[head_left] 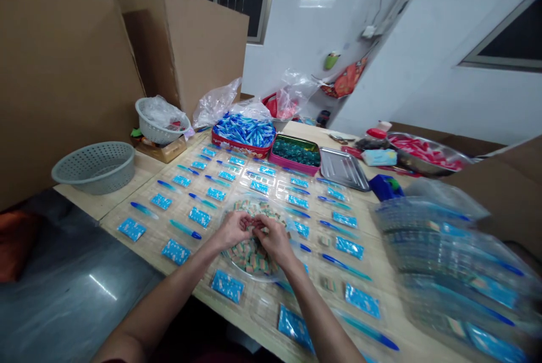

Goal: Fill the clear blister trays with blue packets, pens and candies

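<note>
Small tan-and-pink cubes (254,256), heaped in a round clear dish (237,274) mid-table, with no clear long axis or facing. Left hand (231,229) and right hand (275,237) half-closed, almost touching above the heap, forearms angled in from the near edge; whether either grips a cube, impossible to tell. Around the dish, blue packets (199,217) in rows on a bamboo mat (262,318).

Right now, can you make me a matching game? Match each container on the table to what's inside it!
Containers:
1. red tin
2. pink tin
3. round clear dish
4. white basket

Contents:
a. clear plastic bag
b. small cream-and-orange cubes
c. blue sticks
d. dark green pieces

Right pairs: 1-c, 2-d, 3-b, 4-a.
</note>
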`<state>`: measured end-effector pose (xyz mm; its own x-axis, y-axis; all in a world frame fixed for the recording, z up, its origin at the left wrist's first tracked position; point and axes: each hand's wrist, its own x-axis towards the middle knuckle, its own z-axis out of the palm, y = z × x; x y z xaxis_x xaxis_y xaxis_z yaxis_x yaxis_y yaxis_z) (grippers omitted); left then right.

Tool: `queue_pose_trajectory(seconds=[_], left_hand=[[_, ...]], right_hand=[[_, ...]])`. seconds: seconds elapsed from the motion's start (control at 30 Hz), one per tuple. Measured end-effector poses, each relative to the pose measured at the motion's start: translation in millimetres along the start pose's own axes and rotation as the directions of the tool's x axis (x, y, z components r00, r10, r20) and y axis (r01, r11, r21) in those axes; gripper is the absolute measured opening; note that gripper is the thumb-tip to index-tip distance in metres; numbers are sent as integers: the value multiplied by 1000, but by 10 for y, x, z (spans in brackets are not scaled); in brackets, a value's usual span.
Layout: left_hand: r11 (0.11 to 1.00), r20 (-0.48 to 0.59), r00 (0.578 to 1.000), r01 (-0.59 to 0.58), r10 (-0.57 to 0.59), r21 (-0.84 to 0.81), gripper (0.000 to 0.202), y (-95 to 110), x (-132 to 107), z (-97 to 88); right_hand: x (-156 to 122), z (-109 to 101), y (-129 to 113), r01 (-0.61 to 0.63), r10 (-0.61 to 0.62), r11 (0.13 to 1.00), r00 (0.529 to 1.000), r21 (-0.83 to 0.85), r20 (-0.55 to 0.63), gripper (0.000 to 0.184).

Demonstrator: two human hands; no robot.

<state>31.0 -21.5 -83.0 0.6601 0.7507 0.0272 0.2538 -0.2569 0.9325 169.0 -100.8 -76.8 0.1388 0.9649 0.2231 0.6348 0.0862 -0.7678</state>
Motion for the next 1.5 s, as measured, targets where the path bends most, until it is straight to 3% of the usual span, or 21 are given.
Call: queue_pose_trajectory(seconds=[0.2,0.47,0.77,0.87,0.97,1.17,1.5], left_hand=[[995,-98,995,5,5,101,20,48,-30,-96],[983,-189,982,38,-3,179,17,37,2,-83],[983,-194,981,53,-18,177,17,-15,31,-49],[985,-200,979,60,-27,162,13,-30,52,-37],[990,-204,978,68,-43,120,11,-33,66,-34],[997,-200,977,72,-75,-18,7,-33,93,-20],[946,-117,982,109,-151,-307,13,-21,56,52]], right_hand=[[30,-87,25,-16,16,999,1000,-46,9,18],[13,-92,65,167,-78,933,959,-320,272,33],[31,-67,-13,209,-87,885,952,-416,294,28],[22,-54,37,192,-117,923,965,-334,233,27],[15,-61,109,121,-102,984,985,-133,140,25],[35,-107,154,-133,121,976,989,172,79,16],[54,-68,24,-157,155,924,987,349,32,15]])
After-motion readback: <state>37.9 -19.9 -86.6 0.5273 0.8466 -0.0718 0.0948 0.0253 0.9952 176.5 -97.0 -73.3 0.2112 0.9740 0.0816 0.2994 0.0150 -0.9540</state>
